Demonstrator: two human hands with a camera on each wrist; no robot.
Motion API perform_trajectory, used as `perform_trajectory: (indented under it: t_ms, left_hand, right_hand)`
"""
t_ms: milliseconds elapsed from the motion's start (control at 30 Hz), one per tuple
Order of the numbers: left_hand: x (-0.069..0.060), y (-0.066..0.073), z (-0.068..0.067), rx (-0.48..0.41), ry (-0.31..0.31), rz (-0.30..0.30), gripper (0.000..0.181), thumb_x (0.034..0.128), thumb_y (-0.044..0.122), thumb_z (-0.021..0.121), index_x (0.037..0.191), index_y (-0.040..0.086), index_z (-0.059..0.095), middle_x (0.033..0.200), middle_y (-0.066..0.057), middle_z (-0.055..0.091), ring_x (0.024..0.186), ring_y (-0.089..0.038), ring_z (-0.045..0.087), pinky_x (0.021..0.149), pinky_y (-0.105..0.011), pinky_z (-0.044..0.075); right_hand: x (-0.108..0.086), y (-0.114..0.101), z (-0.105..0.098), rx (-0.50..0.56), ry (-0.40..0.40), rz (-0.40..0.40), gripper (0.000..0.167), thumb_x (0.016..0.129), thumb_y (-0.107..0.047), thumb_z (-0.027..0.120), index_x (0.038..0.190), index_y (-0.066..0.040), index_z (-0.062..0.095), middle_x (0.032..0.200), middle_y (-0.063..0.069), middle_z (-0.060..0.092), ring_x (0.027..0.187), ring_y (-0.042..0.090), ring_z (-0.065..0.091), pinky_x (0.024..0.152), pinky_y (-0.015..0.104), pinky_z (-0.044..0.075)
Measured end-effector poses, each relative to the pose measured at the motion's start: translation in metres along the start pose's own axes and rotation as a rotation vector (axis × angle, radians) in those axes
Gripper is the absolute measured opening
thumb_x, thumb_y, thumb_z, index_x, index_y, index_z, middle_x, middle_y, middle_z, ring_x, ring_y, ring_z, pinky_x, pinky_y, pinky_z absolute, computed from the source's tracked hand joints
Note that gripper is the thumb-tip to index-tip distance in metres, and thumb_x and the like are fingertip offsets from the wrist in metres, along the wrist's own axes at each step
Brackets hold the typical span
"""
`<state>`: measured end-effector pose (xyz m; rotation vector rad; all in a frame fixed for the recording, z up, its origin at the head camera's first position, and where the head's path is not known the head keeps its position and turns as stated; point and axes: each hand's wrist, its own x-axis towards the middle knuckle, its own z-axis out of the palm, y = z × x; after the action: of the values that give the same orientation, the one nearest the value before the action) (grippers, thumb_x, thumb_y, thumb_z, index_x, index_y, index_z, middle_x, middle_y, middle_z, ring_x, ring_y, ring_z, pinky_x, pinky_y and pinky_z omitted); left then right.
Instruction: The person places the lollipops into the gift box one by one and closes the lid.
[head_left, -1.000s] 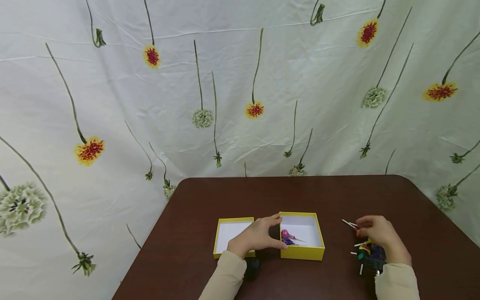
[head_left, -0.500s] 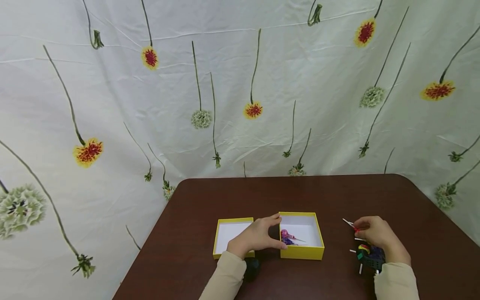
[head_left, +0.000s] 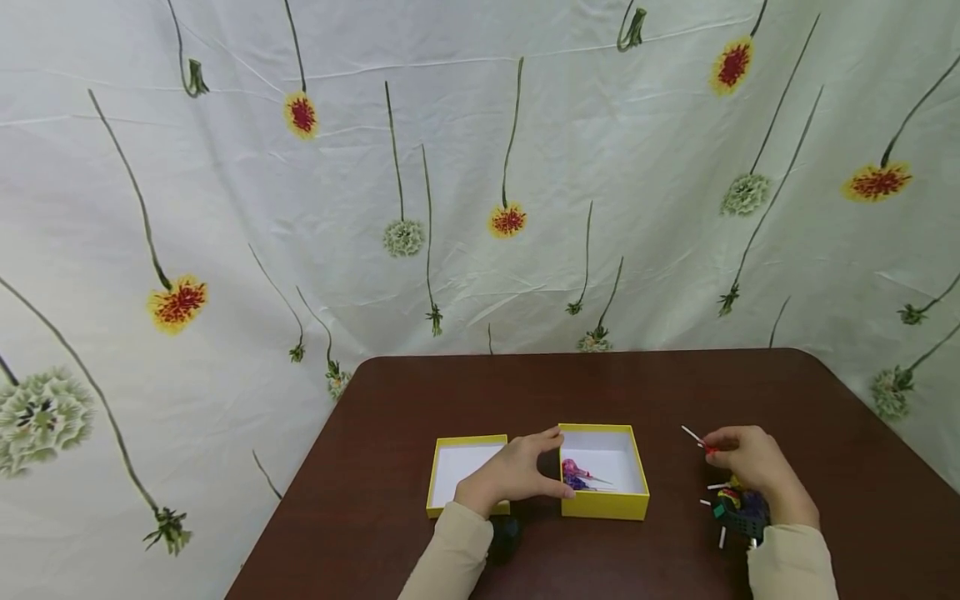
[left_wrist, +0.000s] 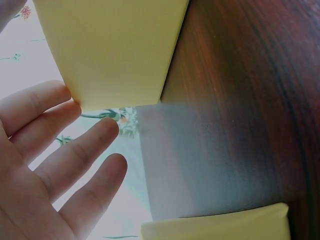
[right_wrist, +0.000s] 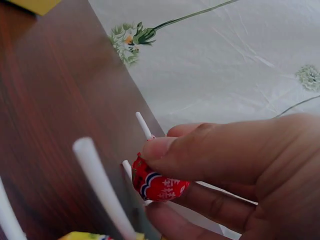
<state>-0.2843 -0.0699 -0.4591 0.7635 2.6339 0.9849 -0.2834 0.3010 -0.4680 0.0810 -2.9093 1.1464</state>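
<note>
My right hand [head_left: 753,457] pinches a red-wrapped lollipop [right_wrist: 160,185] between thumb and fingers, above the table to the right of the yellow box. Two white sticks jut from the grip in the right wrist view; whether a second lollipop is held there I cannot tell. Below that hand sits a small dark basket [head_left: 742,525] of lollipops, their sticks poking out. My left hand [head_left: 517,471] holds the left side of the open yellow box [head_left: 603,506], thumb at the near corner, fingers at the far one. Pink and purple lollipops [head_left: 576,475] lie inside against the left wall.
A yellow-rimmed white lid [head_left: 465,467] lies left of the box, partly behind my left hand. A dark rounded object [head_left: 503,537] sits beside my left sleeve. The brown table [head_left: 600,387] ends at a flower-print cloth [head_left: 450,167] behind.
My right hand has risen slightly away from the basket with the red lollipop between its fingers. My left hand and the box have stayed put.
</note>
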Motion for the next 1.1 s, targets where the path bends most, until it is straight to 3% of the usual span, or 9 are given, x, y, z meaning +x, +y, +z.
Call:
perform_trajectory:
  t_ms: [133, 367, 700, 933, 1100]
  left_hand:
    - [0.000, 0.000, 0.000, 0.007, 0.005, -0.006, 0.087, 0.0806, 0.045, 0.083, 0.151, 0.009, 0.045, 0.162, 0.000, 0.035, 0.149, -0.026, 0.035, 0.117, -0.047, 0.038]
    - [0.000, -0.001, 0.000, -0.006, 0.005, -0.002, 0.088, 0.0809, 0.045, 0.082, 0.151, 0.009, 0.045, 0.163, 0.001, 0.034, 0.150, -0.026, 0.034, 0.118, -0.048, 0.037]
    - [0.001, -0.002, 0.000, 0.002, 0.002, 0.003, 0.086, 0.0816, 0.045, 0.082, 0.152, 0.010, 0.045, 0.163, 0.001, 0.034, 0.150, -0.026, 0.034, 0.117, -0.047, 0.038]
    - [0.001, -0.001, 0.001, 0.001, 0.000, -0.004, 0.087, 0.0816, 0.045, 0.082, 0.152, 0.010, 0.045, 0.163, 0.000, 0.034, 0.150, -0.025, 0.034, 0.118, -0.047, 0.037]
    - [-0.001, -0.001, 0.001, 0.002, -0.002, -0.010, 0.086, 0.0817, 0.046, 0.081, 0.152, 0.011, 0.045, 0.163, 0.002, 0.034, 0.150, -0.025, 0.034, 0.117, -0.047, 0.038]
  right_hand:
    - [0.000, -0.002, -0.001, -0.004, 0.007, -0.026, 0.026, 0.090, -0.007, 0.071, 0.112, 0.006, 0.070, 0.112, 0.029, 0.068, 0.096, 0.035, 0.065, 0.069, 0.038, 0.054]
    - [-0.001, -0.011, 0.000, 0.027, 0.007, -0.037, 0.027, 0.091, -0.008, 0.068, 0.115, 0.006, 0.069, 0.106, 0.022, 0.071, 0.085, 0.024, 0.065, 0.066, 0.032, 0.052]
    - [0.001, -0.020, 0.001, 0.023, 0.043, -0.058, 0.026, 0.094, -0.009, 0.067, 0.116, 0.005, 0.070, 0.105, 0.020, 0.072, 0.092, 0.029, 0.066, 0.078, 0.048, 0.058]
    - [0.002, -0.025, 0.000, 0.030, 0.044, -0.067, 0.026, 0.093, -0.009, 0.068, 0.114, 0.006, 0.070, 0.101, 0.019, 0.072, 0.085, 0.024, 0.061, 0.072, 0.035, 0.055]
    - [0.002, -0.028, 0.001, 0.020, 0.049, -0.085, 0.026, 0.093, -0.007, 0.067, 0.116, 0.005, 0.070, 0.103, 0.020, 0.071, 0.085, 0.025, 0.059, 0.072, 0.034, 0.054]
